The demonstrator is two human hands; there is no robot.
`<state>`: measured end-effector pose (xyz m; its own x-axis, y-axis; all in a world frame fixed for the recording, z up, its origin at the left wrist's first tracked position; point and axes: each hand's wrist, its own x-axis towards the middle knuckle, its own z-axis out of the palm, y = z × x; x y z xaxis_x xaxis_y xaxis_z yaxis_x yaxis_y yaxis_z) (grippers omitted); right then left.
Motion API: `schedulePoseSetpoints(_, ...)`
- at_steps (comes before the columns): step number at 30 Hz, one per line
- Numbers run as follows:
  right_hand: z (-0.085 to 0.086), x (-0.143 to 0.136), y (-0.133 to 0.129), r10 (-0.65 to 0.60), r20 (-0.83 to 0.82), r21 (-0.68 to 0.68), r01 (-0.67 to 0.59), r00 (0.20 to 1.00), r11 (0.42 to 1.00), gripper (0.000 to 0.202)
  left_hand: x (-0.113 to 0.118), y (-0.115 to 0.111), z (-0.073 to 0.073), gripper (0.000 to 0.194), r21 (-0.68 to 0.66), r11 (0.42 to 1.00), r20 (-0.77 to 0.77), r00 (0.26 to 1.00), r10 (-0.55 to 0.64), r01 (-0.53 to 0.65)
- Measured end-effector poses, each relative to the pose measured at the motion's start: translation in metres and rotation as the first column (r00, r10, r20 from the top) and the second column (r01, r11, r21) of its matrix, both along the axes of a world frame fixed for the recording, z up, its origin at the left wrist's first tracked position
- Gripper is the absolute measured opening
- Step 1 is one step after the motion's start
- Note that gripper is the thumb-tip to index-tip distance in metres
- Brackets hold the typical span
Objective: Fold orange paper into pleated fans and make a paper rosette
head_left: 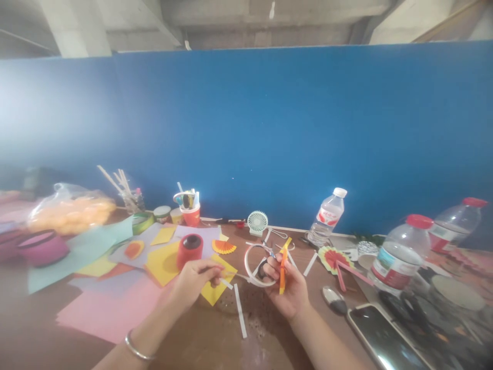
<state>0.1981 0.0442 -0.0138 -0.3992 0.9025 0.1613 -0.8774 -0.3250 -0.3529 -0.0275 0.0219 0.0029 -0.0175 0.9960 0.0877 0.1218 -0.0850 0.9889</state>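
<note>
My left hand (202, 272) is closed in a pinch, and a short end of white tape (226, 283) sticks out from the fingertips. A thin strip runs from near it toward a white tape roll (249, 257). My right hand (290, 290) is closed around the folded orange and yellow paper (284, 267), with the roll hanging at its fingers. Scissors (262, 268) with dark handles show partly there too, mostly hidden behind the roll and fingers. Below, a loose white strip (240, 311) lies on the brown table (215, 339).
Left are coloured paper sheets (111, 308), a red spool (190, 250) and an orange paper fan (224, 247). Behind stand a red cup (190, 215) of tools and a small fan (257, 222). Right are water bottles (402, 254), a paper rosette (334, 259) and a phone (385, 334).
</note>
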Motion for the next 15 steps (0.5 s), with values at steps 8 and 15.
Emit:
schedulePoseSetpoints(8,0.001,0.005,0.003,-0.008,0.031,0.016,0.008,0.999,1.0,0.013,-0.015,0.001,0.025,0.02,0.013,0.99,0.24,0.961,0.136,-0.144)
schedulePoseSetpoints(15,-0.004,0.008,0.006,0.034,0.078,0.089,-0.041,0.996,0.995,0.016,-0.081,-0.002,0.066,0.032,0.278,0.923,-0.62,0.684,0.384,-0.266)
